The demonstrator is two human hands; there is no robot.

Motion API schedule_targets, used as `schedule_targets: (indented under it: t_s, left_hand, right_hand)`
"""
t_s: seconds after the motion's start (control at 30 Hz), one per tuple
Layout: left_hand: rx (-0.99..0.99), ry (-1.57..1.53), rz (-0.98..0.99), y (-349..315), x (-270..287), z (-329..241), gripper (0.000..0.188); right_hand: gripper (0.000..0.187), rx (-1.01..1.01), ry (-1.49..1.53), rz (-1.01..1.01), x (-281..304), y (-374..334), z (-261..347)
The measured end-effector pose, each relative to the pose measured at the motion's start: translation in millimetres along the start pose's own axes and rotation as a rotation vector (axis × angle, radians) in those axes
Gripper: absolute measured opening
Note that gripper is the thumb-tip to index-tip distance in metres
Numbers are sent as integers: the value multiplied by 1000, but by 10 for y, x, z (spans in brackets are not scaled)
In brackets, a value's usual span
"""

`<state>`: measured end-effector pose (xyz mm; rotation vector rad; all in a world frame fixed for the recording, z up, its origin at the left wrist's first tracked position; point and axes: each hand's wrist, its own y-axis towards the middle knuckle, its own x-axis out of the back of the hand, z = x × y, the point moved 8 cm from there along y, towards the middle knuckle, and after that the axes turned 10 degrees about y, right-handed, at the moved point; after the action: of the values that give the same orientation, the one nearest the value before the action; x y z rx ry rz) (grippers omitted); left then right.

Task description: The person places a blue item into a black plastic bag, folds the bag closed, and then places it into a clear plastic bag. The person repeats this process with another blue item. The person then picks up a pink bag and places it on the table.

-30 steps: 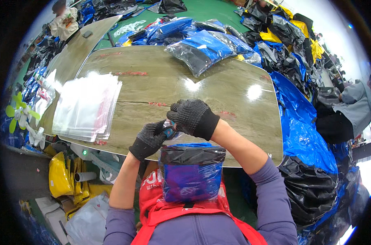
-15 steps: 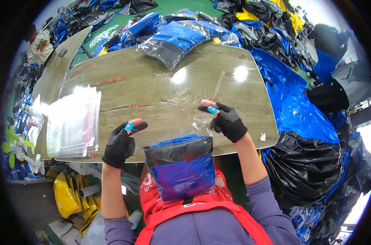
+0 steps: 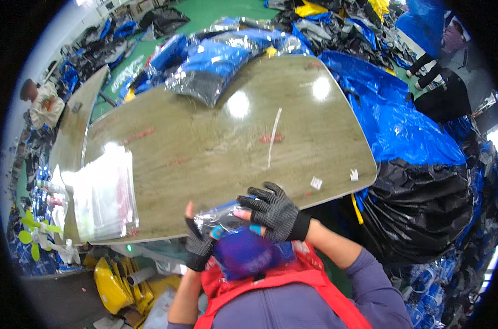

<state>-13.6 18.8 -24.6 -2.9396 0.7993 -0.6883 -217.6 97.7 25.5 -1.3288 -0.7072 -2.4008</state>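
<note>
Both gloved hands pinch a clear plastic bag [image 3: 221,215] holding a blue item [image 3: 243,253] at the table [image 3: 216,148] edge. The left hand [image 3: 197,248] grips its lower corner; the right hand [image 3: 273,211] clamps over the top.

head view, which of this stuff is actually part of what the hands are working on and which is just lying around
In hand:
- left hand and right hand, both gloved, gripping a clear plastic bag
- blue folded item held against the chest under the bag
- stack of clear bags on the table

Lying about:
- bagged blue and black bundles at the far edge
- white strip
- black sack
</note>
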Motion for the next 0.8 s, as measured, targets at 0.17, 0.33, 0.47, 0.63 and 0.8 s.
schedule_targets:
  t_s: [0.17,0.33,0.47,0.63,0.8]
  left_hand:
    - [55,-229,-158,336,82,243,61]
    - [-190,-577,-89,1650,328,-252,72]
    - [-590,614,-356,2499,342,-656,101]
    - [-873,988,-407,4170,89,-757,101]
    - [-737,1230,-352,6053,527,-749,68]
  right_hand:
    - [126,-589,1381,-579,-283,-295,-481]
    - [121,-574,1144,-763,406,212,-1722]
    - [124,-403,-107,-898,891,918,-2590]
    - [121,-550,-333,-770,576,1857,-3707]
    - [119,-800,-233,-496,1122,3050,-5109]
